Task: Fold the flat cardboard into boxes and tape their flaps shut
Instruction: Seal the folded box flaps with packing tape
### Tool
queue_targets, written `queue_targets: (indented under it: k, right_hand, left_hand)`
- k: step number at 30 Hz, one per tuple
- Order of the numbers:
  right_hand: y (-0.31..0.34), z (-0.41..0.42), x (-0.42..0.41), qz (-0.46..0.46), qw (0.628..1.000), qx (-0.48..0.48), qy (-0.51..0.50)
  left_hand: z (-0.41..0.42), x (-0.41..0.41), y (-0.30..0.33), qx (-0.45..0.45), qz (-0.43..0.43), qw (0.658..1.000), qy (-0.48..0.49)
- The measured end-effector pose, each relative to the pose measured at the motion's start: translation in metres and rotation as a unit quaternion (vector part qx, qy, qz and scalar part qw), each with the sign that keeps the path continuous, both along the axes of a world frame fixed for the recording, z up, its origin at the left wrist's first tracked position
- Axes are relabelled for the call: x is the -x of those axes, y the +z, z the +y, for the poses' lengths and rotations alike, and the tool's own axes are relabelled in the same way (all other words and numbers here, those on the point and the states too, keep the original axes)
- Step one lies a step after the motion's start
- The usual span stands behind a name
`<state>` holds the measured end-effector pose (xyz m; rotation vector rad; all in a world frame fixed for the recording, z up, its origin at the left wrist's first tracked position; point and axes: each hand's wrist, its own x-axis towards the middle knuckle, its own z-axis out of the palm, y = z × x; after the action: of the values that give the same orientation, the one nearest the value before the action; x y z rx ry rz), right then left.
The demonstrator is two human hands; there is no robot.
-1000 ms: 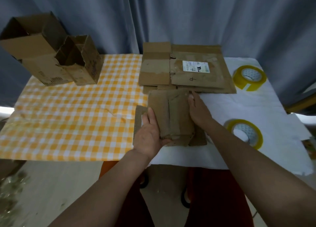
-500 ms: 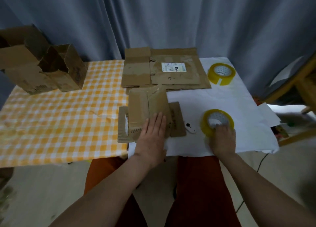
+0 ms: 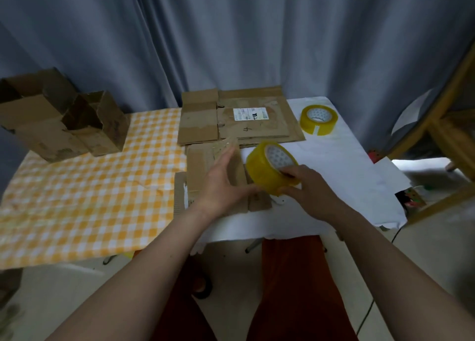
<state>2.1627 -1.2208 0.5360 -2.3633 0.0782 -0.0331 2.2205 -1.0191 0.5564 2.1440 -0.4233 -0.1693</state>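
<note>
My right hand grips a yellow tape roll, lifted above the table with its core facing up and right. My left hand hovers with straight fingers over a small folded cardboard piece and its thumb touches the roll's lower edge. Behind that piece lies a stack of flat cardboard with a white label. A second yellow tape roll sits at the back right on the white cloth.
Two folded open boxes stand at the back left on the orange checked tablecloth. A white cloth covers the table's right part. A wooden frame stands to the right. Grey curtain hangs behind.
My right hand has lifted the near tape roll off the table and carried it left over the folded cardboard. My left hand has risen off the cardboard toward the roll.
</note>
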Motion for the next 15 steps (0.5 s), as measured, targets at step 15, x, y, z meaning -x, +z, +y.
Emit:
queue_targets:
  k: [15]
  right_hand:
    - [0.052, 0.064, 0.001, 0.001, 0.996, 0.041, 0.083]
  left_hand:
    - [0.035, 0.02, 0.003, 0.119, -0.146, 0.966, 0.176]
